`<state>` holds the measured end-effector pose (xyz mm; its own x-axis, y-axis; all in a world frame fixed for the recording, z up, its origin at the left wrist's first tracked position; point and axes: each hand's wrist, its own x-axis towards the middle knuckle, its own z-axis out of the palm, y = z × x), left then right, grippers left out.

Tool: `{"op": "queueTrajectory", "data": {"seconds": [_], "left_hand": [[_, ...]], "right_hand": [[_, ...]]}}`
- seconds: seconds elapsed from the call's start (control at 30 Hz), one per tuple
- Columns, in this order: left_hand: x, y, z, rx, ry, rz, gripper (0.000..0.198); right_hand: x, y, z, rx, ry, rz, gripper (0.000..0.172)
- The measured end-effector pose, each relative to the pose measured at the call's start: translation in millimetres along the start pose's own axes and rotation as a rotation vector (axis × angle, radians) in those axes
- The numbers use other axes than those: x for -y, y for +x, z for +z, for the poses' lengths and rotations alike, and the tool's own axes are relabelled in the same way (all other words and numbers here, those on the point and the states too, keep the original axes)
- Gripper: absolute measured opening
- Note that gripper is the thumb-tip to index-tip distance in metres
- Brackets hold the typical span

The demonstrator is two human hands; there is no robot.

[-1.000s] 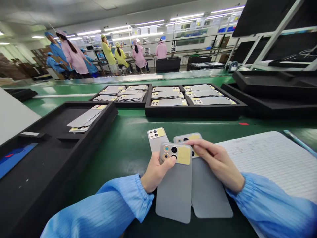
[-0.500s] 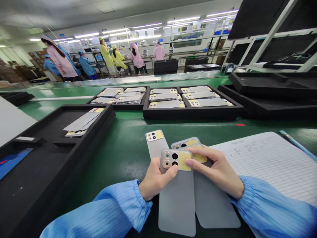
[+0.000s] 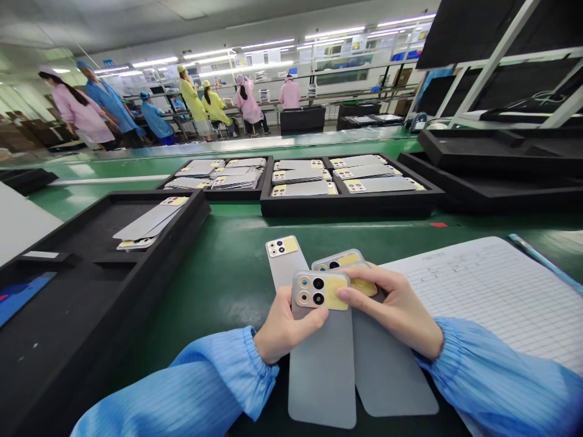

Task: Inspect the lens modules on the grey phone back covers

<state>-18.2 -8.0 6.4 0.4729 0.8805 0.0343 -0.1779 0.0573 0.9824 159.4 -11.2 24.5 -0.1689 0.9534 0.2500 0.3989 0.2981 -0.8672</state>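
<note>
The left hand (image 3: 286,328) grips a grey phone back panel (image 3: 321,370) at its camera end; the curled right hand (image 3: 392,309) holds a second panel (image 3: 392,376) beside it. A third panel (image 3: 285,258) lies just beyond on the green bench (image 3: 218,291), before black trays (image 3: 350,209) of panels.

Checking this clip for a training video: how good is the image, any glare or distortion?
Head view: the wide lens bows the ceiling lights and stretches the frame's edges; glare streaks the far green bench; the phone back, left hand and right hand look sharp.
</note>
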Motion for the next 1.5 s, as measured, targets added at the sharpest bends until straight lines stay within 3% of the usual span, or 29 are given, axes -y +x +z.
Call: {"op": "queueTrajectory", "data": {"seconds": [0.17, 0.3, 0.4, 0.63, 0.8, 1.0, 1.33, 1.5], "left_hand": [[-6, 0, 2.6, -0.020, 0.052, 0.027, 0.029], [-4, 1, 3.5, -0.199, 0.055, -0.092, 0.036], [1, 1, 3.7, -0.253, -0.007, -0.129, 0.039], [1, -2, 9.3, -0.141, -0.513, -0.200, 0.044], [-2, -3, 10.1, -0.110, -0.616, -0.180, 0.041], [0, -2, 7.8, -0.072, -0.620, -0.198, 0.043], [13, -1, 2.5, -0.258, -0.447, -0.205, 0.046], [8, -1, 4.2, -0.259, -0.467, -0.184, 0.041]], "right_hand": [[2, -1, 1, -0.006, -0.020, -0.015, 0.017], [5, -2, 2, 0.017, -0.025, -0.010, 0.018], [6, -1, 2, 0.076, -0.007, 0.018, 0.018], [6, -2, 3, 0.130, -0.004, 0.056, 0.019], [6, -2, 4, 0.132, 0.001, 0.061, 0.019], [5, -1, 4, 0.134, 0.001, 0.067, 0.020], [7, -2, 5, 0.163, -0.024, 0.052, 0.020], [3, -1, 6, 0.182, 0.022, 0.054, 0.018]]}}
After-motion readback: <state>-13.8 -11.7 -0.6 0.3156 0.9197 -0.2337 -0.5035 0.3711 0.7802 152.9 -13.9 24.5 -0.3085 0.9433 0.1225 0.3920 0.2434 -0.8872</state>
